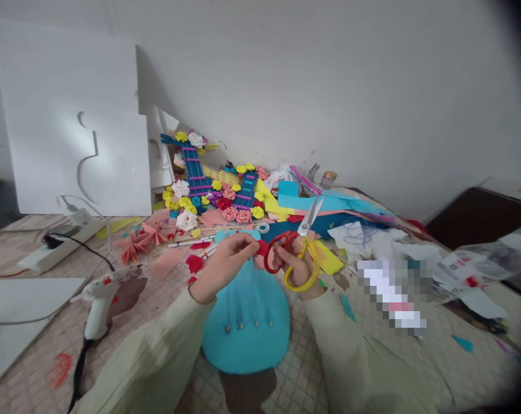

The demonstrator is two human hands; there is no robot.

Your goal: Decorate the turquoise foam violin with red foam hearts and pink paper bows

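At center frame, my left hand (231, 260) pinches a red piece (263, 248); my right hand (298, 265) curls around scissors (304, 228), blades upward.

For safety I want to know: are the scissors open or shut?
Slightly open: the scissors in the right hand show their two blade tips apart.

Left sleeve (154, 351): long, pale grey-green, loose, creased along forearm, ends at wrist. Right sleeve (340, 345): same plain colour, soft folds, wider toward elbow. Left hand (226, 263), right hand (298, 265) both bare.
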